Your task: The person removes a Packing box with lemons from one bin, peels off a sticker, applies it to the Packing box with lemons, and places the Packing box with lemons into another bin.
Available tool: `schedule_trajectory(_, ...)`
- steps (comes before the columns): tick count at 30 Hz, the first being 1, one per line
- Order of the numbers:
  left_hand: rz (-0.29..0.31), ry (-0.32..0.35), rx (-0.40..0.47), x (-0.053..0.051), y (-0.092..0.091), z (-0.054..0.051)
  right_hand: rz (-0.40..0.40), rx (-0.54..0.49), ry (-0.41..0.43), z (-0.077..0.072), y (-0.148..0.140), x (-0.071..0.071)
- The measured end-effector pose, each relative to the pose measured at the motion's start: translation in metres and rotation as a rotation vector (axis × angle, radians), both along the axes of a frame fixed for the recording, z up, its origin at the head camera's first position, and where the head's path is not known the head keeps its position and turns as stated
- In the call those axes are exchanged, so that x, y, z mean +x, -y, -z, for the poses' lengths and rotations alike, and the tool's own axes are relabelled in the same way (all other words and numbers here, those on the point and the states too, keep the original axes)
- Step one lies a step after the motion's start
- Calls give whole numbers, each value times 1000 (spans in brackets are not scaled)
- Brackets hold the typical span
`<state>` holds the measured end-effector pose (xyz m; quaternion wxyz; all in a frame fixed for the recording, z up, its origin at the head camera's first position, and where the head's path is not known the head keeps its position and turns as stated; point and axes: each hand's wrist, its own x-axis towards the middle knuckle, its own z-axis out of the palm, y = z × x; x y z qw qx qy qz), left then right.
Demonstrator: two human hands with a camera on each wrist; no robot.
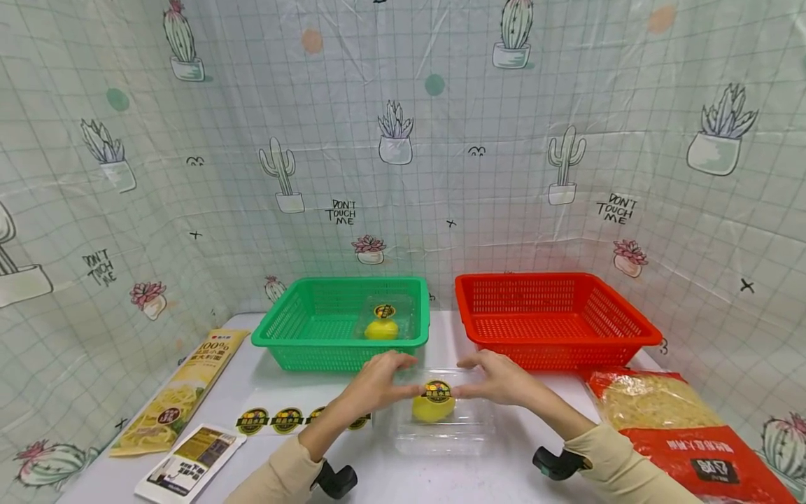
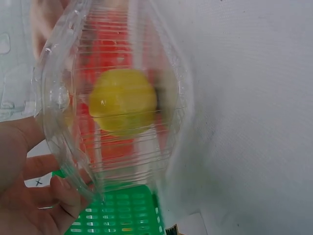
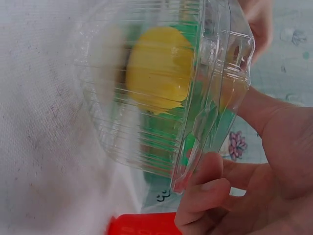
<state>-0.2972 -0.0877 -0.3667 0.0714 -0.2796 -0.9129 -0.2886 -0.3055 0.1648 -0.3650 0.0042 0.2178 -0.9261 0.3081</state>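
Note:
A clear plastic clamshell box [image 1: 443, 444] stands at the front middle of the table, its lid down. Inside lies a yellow fruit that looks like a lemon [image 1: 433, 411], and a black-and-gold round label [image 1: 436, 390] is on the lid above it. My left hand [image 1: 378, 383] grips the box's left side, thumb over the lid and curled fingers at the rim [image 2: 66, 161]. From the other side my right hand [image 1: 502, 379] holds the rim likewise, thumb on top near the label. Both wrist views show the lemon [image 3: 159, 71] through the ribbed plastic wall.
Behind, a green basket [image 1: 340, 355] contains another labelled box [image 1: 406, 318] with a yellow fruit. A red basket [image 1: 554, 357] stands at right. Labels on a backing sheet [image 1: 286, 420], a noodle packet [image 1: 182, 392] and a white pouch [image 1: 189, 462] lie left; pasta bags [image 1: 661, 402] lie right.

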Motion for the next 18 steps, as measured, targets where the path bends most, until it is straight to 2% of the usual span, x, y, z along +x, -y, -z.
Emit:
schedule_trajectory(6, -9, -51, 2, -3, -3, 5, -55, 3, 0, 0, -3, -2)
schedule_trajectory(12, -12, -49, 9, -7, -5, 7, -104, -9, -1, -1, -6, -5)
schedule_trajectory(15, -16, -53, -1, -7, -6, 7, -87, -7, -6, 0, -4, -6)
schedule_trajectory(18, -30, -51, -12, -8, -7, 7, -30, 19, -27, 2, 2, -5)
